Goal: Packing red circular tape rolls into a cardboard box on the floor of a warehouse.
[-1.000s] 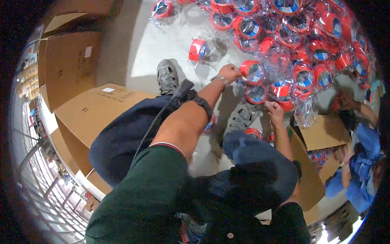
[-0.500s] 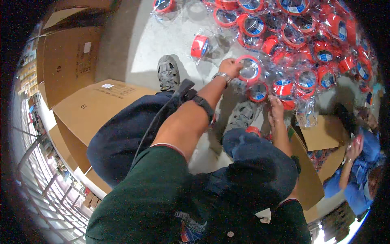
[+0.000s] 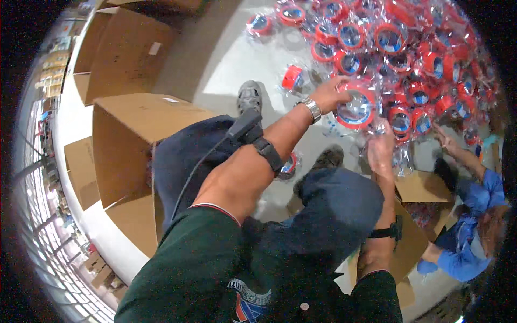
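My left hand (image 3: 329, 96), with a metal watch on its wrist, is closed on the edge of a red tape roll (image 3: 356, 124) in clear wrap. The roll is held up with its round opening showing, at the near left side of a heap of similar rolls (image 3: 391, 39). My right hand (image 3: 381, 144) is raised just below and right of the held roll, close to its wrap. It is smeared by motion, so its grip on anything does not show.
A loose roll (image 3: 293, 78) lies left of the heap, and another (image 3: 288, 166) under my left forearm. A large open carton (image 3: 121, 140) stands at left. On the right, a smaller carton (image 3: 425, 187) holds wrapped items. A co-worker's hand (image 3: 446, 141) reaches toward the heap.
The whole view has shifted, with the scene now further right. My right hand has come up closer to the held roll. The co-worker's hand now reaches to the heap's edge.
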{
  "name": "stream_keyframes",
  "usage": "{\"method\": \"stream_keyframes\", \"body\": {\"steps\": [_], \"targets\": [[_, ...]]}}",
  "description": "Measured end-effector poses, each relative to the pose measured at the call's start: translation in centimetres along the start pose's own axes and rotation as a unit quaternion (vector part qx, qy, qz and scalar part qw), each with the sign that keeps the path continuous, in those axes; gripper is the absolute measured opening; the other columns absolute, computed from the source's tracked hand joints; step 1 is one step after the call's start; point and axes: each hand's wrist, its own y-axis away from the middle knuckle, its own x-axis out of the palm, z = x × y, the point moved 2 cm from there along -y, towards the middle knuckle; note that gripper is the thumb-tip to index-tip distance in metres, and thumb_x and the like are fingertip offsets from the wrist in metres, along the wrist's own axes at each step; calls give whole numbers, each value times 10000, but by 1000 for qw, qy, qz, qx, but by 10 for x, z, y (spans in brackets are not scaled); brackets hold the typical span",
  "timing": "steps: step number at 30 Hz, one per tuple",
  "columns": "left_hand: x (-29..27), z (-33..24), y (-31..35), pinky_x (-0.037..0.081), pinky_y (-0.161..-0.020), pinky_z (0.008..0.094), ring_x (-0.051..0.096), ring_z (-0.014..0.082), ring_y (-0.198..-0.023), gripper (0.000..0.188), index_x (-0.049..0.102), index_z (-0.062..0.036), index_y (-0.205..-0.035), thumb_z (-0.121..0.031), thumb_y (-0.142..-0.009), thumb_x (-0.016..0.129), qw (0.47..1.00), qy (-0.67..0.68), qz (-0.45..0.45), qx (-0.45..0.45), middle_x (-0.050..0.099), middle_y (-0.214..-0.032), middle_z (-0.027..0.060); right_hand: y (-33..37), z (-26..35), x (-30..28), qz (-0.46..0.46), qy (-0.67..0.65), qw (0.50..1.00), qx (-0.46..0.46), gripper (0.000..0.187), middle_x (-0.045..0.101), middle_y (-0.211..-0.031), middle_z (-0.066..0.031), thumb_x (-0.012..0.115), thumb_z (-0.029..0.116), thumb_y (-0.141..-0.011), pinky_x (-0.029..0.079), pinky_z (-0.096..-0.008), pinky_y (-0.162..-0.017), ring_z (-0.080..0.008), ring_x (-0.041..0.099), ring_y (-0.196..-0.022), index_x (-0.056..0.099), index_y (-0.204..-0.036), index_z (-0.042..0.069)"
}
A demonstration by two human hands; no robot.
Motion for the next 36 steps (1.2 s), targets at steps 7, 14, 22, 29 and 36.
{"method": "stream_keyframes", "body": {"steps": [7, 14, 22, 29, 36], "targets": [[-61, -195, 160, 441, -863, 301, 525, 146, -1009, 529, 454, -39, -1224, -205, -752, 624, 989, 98, -33, 103, 555, -1085, 58, 88, 130, 104, 202, -80, 966, -140, 140, 593, -930, -48, 547, 157, -902, 454, -255, -740, -117, 564, -837, 543, -964, 32], [-97, -204, 368, 351, -997, 312, 435, 180, -1194, 781, 330, 5, -1347, -298, -705, 656, 971, 148, -75, 169, 447, -1309, 96, 221, 106, 200, 273, -79, 957, -55, 138, 574, -894, -20, 579, 195, -879, 428, -245, -729, -106, 525, -799, 516, -901, 74], [-125, -140, 467, 439, -883, 274, 552, 124, -981, 475, 500, 19, -1196, -97, -744, 591, 949, 221, -183, 132, 586, -1098, 64, 288, 59, 222, 361, 55, 929, -65, 130, 573, -755, -49, 595, 143, -858, 439, -250, -601, -118, 534, -659, 526, -866, 33], [-123, -140, 458, 442, -847, 264, 555, 124, -928, 438, 517, 26, -1170, -66, -742, 544, 951, 111, -257, 128, 608, -1021, 68, 337, 157, 274, 357, 354, 706, -499, 110, 573, -724, -76, 625, 118, -780, 460, -291, -587, -193, 553, -614, 566, -810, 30], [-118, -136, 452, 407, -939, 307, 531, 189, -1060, 538, 477, -11, -1214, -92, -688, 558, 953, -36, -255, 160, 560, -1138, 119, 339, 139, 288, 468, 526, 454, -546, 97, 577, -785, -92, 617, 88, -695, 471, -331, -609, -256, 585, -711, 572, -777, 63]]}}
